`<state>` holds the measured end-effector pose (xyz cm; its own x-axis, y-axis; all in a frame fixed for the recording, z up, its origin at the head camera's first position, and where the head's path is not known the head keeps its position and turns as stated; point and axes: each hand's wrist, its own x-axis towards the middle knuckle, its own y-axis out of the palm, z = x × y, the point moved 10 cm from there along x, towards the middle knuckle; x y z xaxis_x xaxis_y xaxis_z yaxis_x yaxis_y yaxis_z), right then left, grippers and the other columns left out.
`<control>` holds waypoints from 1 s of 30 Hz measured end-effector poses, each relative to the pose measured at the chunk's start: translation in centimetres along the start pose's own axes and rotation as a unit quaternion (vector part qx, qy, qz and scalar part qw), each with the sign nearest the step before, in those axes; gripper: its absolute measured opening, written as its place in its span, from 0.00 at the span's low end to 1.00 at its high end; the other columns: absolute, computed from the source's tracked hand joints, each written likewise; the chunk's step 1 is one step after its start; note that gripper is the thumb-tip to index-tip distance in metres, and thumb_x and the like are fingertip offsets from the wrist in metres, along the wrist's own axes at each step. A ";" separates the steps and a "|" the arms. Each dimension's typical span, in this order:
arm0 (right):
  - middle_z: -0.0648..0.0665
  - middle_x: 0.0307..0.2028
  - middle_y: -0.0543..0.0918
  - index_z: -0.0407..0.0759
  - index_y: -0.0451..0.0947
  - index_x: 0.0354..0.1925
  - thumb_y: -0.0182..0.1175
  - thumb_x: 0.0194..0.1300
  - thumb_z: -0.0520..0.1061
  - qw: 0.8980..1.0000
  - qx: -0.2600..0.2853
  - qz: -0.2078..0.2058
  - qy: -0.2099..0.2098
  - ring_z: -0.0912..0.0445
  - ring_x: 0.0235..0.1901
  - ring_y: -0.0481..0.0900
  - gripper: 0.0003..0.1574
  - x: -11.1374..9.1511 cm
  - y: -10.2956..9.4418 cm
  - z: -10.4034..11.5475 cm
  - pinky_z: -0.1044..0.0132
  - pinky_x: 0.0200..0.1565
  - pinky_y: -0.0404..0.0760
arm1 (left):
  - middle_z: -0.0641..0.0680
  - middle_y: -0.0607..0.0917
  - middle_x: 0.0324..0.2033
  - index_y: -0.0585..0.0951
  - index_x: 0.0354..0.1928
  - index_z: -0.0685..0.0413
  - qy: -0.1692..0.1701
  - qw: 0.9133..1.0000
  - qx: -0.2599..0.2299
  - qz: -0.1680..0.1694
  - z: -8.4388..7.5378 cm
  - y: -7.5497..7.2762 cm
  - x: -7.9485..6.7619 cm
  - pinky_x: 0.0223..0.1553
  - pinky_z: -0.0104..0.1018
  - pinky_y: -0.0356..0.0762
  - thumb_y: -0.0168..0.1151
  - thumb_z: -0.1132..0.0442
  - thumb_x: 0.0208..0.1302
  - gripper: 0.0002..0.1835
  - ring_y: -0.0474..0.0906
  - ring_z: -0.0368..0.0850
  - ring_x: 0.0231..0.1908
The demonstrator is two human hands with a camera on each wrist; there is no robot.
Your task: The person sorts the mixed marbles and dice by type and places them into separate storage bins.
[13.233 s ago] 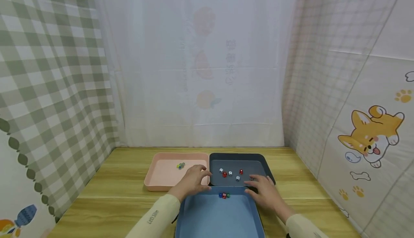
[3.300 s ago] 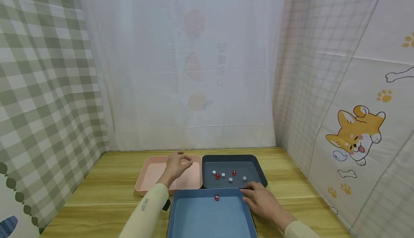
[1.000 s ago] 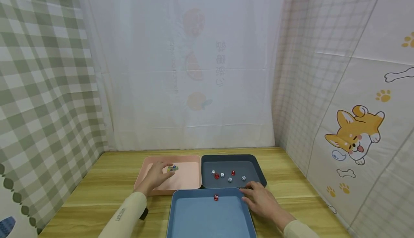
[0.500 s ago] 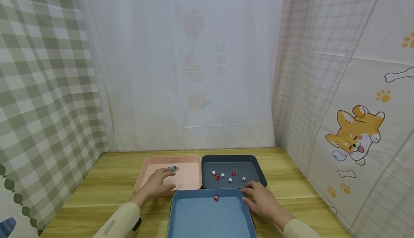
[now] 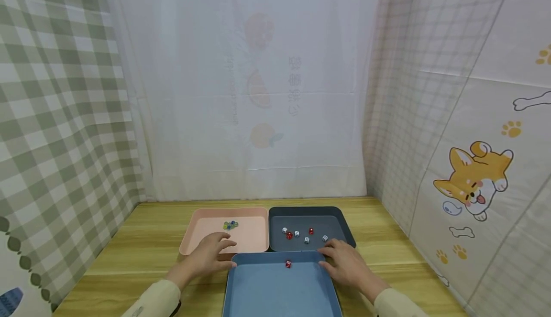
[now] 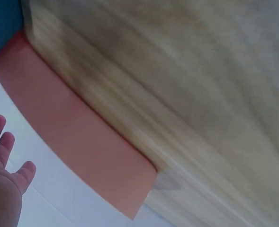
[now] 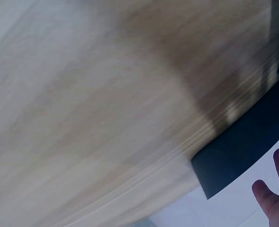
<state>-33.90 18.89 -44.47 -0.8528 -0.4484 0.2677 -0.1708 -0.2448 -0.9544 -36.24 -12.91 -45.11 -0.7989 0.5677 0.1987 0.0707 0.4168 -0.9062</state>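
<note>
In the head view my left hand (image 5: 207, 256) is over the front edge of the pink tray (image 5: 254, 243), fingers loosely bent and holding nothing. Its thumb tip is right at the left rim of the blue tray (image 5: 280, 295). Toward the far side of the pink tray lies a small cluster of glass marbles (image 5: 230, 225). A single red die (image 5: 288, 264) sits near the back wall of the blue tray. My right hand (image 5: 346, 263), holding nothing, is at that tray's right back corner, fingertips by the rim. Both wrist views show relaxed, spread fingers.
The dark grey tray (image 5: 316, 216) stands behind the blue one, right of the pink tray. In it lie several dice, among them a silver die (image 5: 306, 240) and a red die (image 5: 311, 231). A wooden table (image 5: 116, 264) carries the trays; curtains (image 5: 258, 92) hang around it.
Blue and green pieces have left the blue tray; the red die stays. My left hand, pinching a small piece over the pink tray earlier, let go and came back toward the blue tray.
</note>
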 end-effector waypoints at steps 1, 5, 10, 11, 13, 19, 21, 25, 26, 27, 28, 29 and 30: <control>0.46 0.47 0.79 0.46 0.85 0.51 0.66 0.64 0.54 1.000 0.000 0.002 0.000 0.49 0.46 0.78 0.20 0.1 0.0 0.1 0.48 0.48 0.78 | 0.65 0.73 0.61 0.79 0.60 0.58 0.002 1.000 0.004 0.005 -0.1 0.2 -0.1 0.62 0.65 0.60 0.68 0.40 0.59 0.34 0.66 0.67 0.63; 0.44 0.48 0.79 0.45 0.85 0.52 0.67 0.64 0.54 1.000 0.004 0.007 0.003 0.48 0.47 0.78 0.21 0.6 0.0 0.7 0.47 0.50 0.78 | 0.65 0.73 0.61 0.80 0.59 0.57 0.013 1.000 0.015 0.004 -0.5 0.5 -0.7 0.62 0.65 0.60 0.68 0.39 0.58 0.35 0.66 0.66 0.62; 0.42 0.50 0.79 0.45 0.84 0.52 0.67 0.64 0.53 1.000 0.012 0.002 0.000 0.45 0.49 0.78 0.22 1.2 -0.3 1.6 0.46 0.51 0.77 | 0.63 0.74 0.60 0.82 0.56 0.54 0.016 0.999 0.020 -0.023 -0.5 0.6 -1.4 0.62 0.63 0.61 0.71 0.40 0.56 0.32 0.67 0.66 0.61; 0.42 0.50 0.79 0.45 0.84 0.52 0.67 0.64 0.53 1.000 0.014 0.001 -0.001 0.44 0.50 0.78 0.22 1.4 -0.3 1.8 0.45 0.52 0.76 | 0.63 0.74 0.60 0.83 0.55 0.53 0.018 0.999 0.019 -0.028 -0.6 0.6 -1.6 0.61 0.63 0.62 0.71 0.40 0.56 0.31 0.68 0.65 0.61; 0.41 0.51 0.79 0.45 0.84 0.52 0.67 0.64 0.54 1.000 0.018 0.002 0.001 0.44 0.51 0.77 0.22 1.7 -0.3 2.1 0.45 0.53 0.76 | 0.62 0.74 0.60 0.84 0.54 0.51 0.020 0.999 0.020 -0.030 -0.5 0.7 -1.9 0.61 0.62 0.62 0.71 0.40 0.56 0.30 0.67 0.65 0.62; 0.38 0.52 0.79 0.45 0.85 0.50 0.68 0.63 0.54 0.999 0.031 -0.004 -0.005 0.40 0.53 0.76 0.21 2.7 -0.2 3.4 0.42 0.56 0.73 | 0.60 0.75 0.59 0.84 0.54 0.50 0.038 0.997 0.053 -0.032 -0.9 0.9 -2.3 0.60 0.61 0.65 0.68 0.37 0.57 0.30 0.69 0.62 0.61; 0.37 0.53 0.79 0.44 0.86 0.50 0.68 0.63 0.53 0.999 0.040 -0.006 -0.010 0.39 0.54 0.75 0.20 3.0 -0.2 4.0 0.40 0.57 0.71 | 0.60 0.76 0.58 0.84 0.54 0.50 0.046 0.996 0.066 -0.035 -1.1 0.9 -2.4 0.60 0.60 0.66 0.69 0.37 0.57 0.30 0.69 0.61 0.60; 0.36 0.56 0.78 0.46 0.86 0.49 0.67 0.63 0.54 0.997 0.073 -0.007 0.013 0.37 0.58 0.73 0.19 3.7 0.0 4.5 0.37 0.59 0.67 | 0.59 0.77 0.57 0.85 0.53 0.50 0.056 0.995 0.075 -0.044 -1.4 1.0 -2.7 0.58 0.58 0.69 0.69 0.37 0.56 0.30 0.71 0.60 0.59; 0.35 0.56 0.78 0.46 0.87 0.48 0.67 0.63 0.54 0.996 0.087 -0.010 0.024 0.36 0.58 0.73 0.19 3.9 0.0 4.6 0.35 0.59 0.66 | 0.59 0.77 0.57 0.85 0.52 0.49 0.055 0.995 0.074 -0.045 -1.4 1.0 -2.8 0.58 0.58 0.69 0.68 0.36 0.56 0.30 0.71 0.59 0.59; 0.35 0.56 0.78 0.46 0.87 0.48 0.67 0.63 0.54 0.994 0.101 -0.016 0.035 0.36 0.58 0.73 0.19 4.1 0.0 4.6 0.34 0.59 0.66 | 0.59 0.77 0.57 0.85 0.52 0.49 0.055 0.995 0.072 -0.047 -1.4 1.0 -2.9 0.58 0.58 0.69 0.68 0.36 0.56 0.30 0.72 0.59 0.58; 0.35 0.56 0.78 0.46 0.87 0.48 0.67 0.63 0.54 0.992 0.115 -0.022 0.047 0.36 0.58 0.73 0.19 4.3 0.0 4.6 0.33 0.59 0.66 | 0.59 0.77 0.57 0.85 0.52 0.49 0.055 0.995 0.071 -0.049 -1.4 1.0 -2.9 0.58 0.58 0.69 0.67 0.35 0.56 0.30 0.72 0.59 0.58; 0.35 0.55 0.78 0.46 0.87 0.48 0.68 0.63 0.53 0.989 0.131 -0.029 0.056 0.36 0.57 0.73 0.18 4.5 -0.1 4.7 0.33 0.58 0.66 | 0.58 0.77 0.56 0.85 0.52 0.49 0.053 0.995 0.069 -0.049 -1.4 0.9 -3.0 0.58 0.57 0.70 0.67 0.35 0.57 0.30 0.72 0.58 0.58; 0.34 0.55 0.78 0.45 0.87 0.47 0.68 0.63 0.53 0.987 0.142 -0.037 0.064 0.36 0.56 0.74 0.18 4.7 -0.1 4.8 0.32 0.57 0.66 | 0.58 0.77 0.56 0.85 0.52 0.49 0.053 0.995 0.068 -0.050 -1.4 0.9 -3.0 0.57 0.57 0.70 0.66 0.34 0.57 0.30 0.72 0.58 0.58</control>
<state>-35.49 12.70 -42.49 -0.9016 -0.3125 0.2992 -0.1056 -0.5117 -0.8527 -32.89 -13.26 -46.00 -0.7297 0.6032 0.3219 -0.0935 0.3784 -0.9209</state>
